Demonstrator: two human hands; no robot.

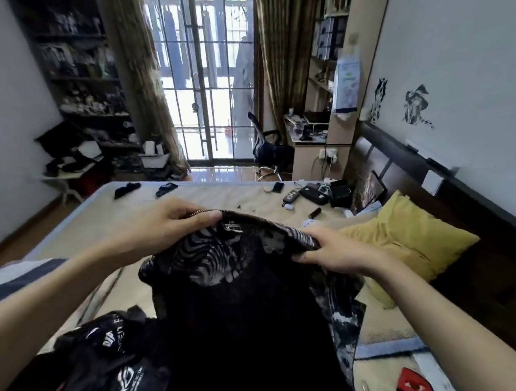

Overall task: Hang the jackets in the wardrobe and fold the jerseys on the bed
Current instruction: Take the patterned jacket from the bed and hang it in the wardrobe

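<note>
Above the bed [69, 233], both hands, left [171, 226] and right [334, 253], gripped a jersey's [245, 299] collar; its neck label [233, 225] was too blurred to read.

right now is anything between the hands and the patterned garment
No. The left hand and right hand already grip the dark patterned garment by its collar edge, held up over the bed.
</note>
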